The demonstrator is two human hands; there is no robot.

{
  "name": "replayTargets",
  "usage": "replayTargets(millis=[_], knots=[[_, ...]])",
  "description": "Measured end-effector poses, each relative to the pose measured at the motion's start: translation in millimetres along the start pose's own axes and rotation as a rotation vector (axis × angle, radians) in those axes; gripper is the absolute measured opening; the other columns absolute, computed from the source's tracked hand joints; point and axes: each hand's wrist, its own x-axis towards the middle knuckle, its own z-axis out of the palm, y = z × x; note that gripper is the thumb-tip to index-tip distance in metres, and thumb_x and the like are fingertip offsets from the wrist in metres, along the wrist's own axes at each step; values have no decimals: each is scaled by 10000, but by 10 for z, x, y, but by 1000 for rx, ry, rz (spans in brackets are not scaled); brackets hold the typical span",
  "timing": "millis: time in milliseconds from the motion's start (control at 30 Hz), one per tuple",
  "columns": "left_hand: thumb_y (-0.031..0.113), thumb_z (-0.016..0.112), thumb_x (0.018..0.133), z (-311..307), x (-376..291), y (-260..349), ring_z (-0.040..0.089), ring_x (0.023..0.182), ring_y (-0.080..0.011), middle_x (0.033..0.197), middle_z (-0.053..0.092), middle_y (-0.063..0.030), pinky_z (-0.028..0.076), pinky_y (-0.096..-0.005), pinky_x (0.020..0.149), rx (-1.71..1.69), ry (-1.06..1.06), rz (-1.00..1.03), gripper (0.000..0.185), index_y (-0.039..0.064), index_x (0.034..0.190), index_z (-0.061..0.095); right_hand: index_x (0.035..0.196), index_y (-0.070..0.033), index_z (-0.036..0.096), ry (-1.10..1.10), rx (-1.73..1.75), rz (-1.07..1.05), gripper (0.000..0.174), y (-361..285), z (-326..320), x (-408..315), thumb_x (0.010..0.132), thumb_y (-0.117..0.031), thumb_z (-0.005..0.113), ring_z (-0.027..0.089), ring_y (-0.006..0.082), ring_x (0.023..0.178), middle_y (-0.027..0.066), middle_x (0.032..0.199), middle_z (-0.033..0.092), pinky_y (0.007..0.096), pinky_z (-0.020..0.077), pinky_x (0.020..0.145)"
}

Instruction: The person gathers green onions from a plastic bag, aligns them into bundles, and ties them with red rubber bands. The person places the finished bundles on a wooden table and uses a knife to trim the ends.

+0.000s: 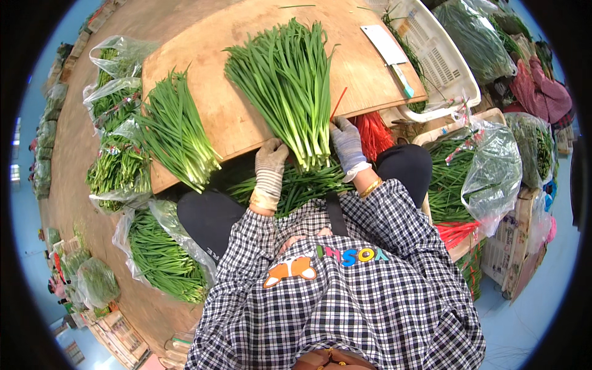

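A large bundle of garlic chives (289,88) lies on a wooden board (208,111), its pale stem ends overhanging the near edge. My left hand (271,162), in a striped knit glove, is at the left of the stems with fingers curled; whether something is in them is hidden. On the other side, my right hand (347,141), in a grey-blue glove, pinches a thin red tie strip (340,102) that sticks up beside the stems. A smaller chive bundle (178,125) rests at the board's left edge. More loose chives (300,185) lie across my lap, below both hands.
A cleaver (384,45) lies at the board's right, near a white plastic crate (432,51). Red strips (372,136) hang beside my right knee. Bagged chives stand left (166,256) and right (448,180). Another person (543,92) is at the far right.
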Motion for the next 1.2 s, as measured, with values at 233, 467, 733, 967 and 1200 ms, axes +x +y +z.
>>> replayTargets(millis=[233,467,733,967,1200], knots=[[65,587,849,-98,-188,-470,545,766,-96,839,598,-26,436,-212,725,-425,37,110,139,-33,941,624,957,-18,652,104,181,21,246,272,-175,24,827,-225,659,527,102,581,28,720,612,251,436,518],[155,606,864,-161,19,-1039,573,952,-226,986,632,-58,381,-478,933,-886,98,-438,169,57,995,649,974,-27,666,187,-136,94,369,524,-282,183,786,-345,653,615,212,683,135,801,663,336,473,653],[172,614,860,-78,183,-610,472,611,-149,825,609,-36,427,-284,571,-993,260,-490,177,67,1002,608,972,-49,680,325,-231,-4,380,143,-330,321,774,-371,640,648,280,848,165,890,674,344,477,763],[132,629,859,-164,62,-321,467,507,-126,662,567,-7,406,-273,487,-1055,201,-458,54,97,831,599,887,-24,686,280,267,113,287,-190,-362,620,785,-290,650,635,173,712,88,793,686,293,483,648],[155,617,862,-140,60,38,477,516,-116,690,569,-8,426,-262,499,-1036,128,-335,59,102,859,591,1002,-24,625,-138,581,-67,204,-725,-175,443,886,-187,588,524,42,582,33,846,647,173,413,509]])
